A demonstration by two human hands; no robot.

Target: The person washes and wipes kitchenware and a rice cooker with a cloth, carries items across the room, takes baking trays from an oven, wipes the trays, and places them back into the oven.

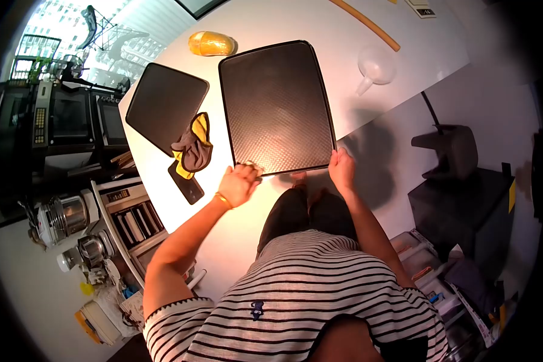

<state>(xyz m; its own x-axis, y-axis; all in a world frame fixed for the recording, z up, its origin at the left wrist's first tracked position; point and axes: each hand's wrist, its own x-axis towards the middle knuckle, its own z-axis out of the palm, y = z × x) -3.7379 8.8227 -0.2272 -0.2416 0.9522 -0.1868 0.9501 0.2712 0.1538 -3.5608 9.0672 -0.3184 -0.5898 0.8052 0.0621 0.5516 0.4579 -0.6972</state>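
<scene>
A dark rectangular baking tray with a dimpled surface and raised rim lies in front of me, its near right corner past the table edge. My right hand is closed around that corner, thumb on the rim. At the near left corner, my left hand rests with its fingers stretched over the rim, touching the tray. Left of it are a crumpled grey and yellow cloth and a dark phone-like slab. The cloth overlaps a smaller dark flat panel.
On the white table are a yellow wrapped bundle, a white funnel and a long wooden stick. A black box stands at the right. Shelves with books and ovens are at the left.
</scene>
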